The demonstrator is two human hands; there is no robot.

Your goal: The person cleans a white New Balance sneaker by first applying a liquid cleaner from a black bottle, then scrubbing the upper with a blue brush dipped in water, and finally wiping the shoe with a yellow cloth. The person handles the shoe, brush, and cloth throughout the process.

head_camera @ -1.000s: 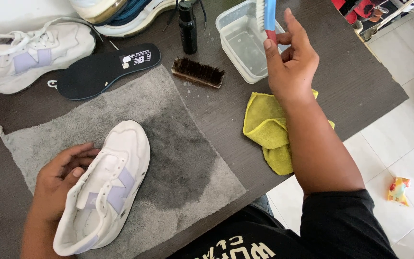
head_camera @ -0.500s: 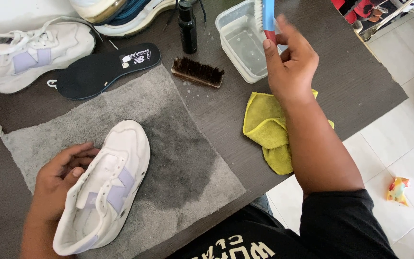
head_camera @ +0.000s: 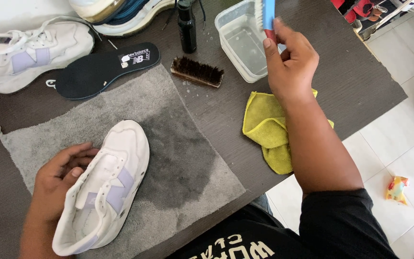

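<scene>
The person's left hand (head_camera: 61, 180) lies against the near side of a white low-top sneaker with pale lilac side panels (head_camera: 106, 187), fingers curled loosely over its collar and thumb tucked at the opening, steadying it rather than gripping hard. The sneaker lies on its side on a grey terry towel (head_camera: 178, 139) spread over the dark wood-grain table (head_camera: 350, 76), toe pointing away from the person; a dark wet patch stains the towel just beside the toe.

The right hand (head_camera: 291, 64) is raised over the far part of the table, fingers closed around the red grip of a blue-backed scrub brush with pale bristles (head_camera: 266, 12). The brush stands upright above a clear rectangular plastic tub of water (head_camera: 243, 45); whether the bristles touch the water I cannot tell.

Under that forearm sits a crumpled yellow microfibre cloth (head_camera: 264, 127), partly over the table edge. Near the tub lies a wooden brush with dark brown bristles (head_camera: 197, 72), with a small black bottle (head_camera: 186, 26) standing behind it. A black insole (head_camera: 101, 72) lies just past the towel's far edge, and a second white and lilac sneaker (head_camera: 29, 52) lies at the far left.
</scene>
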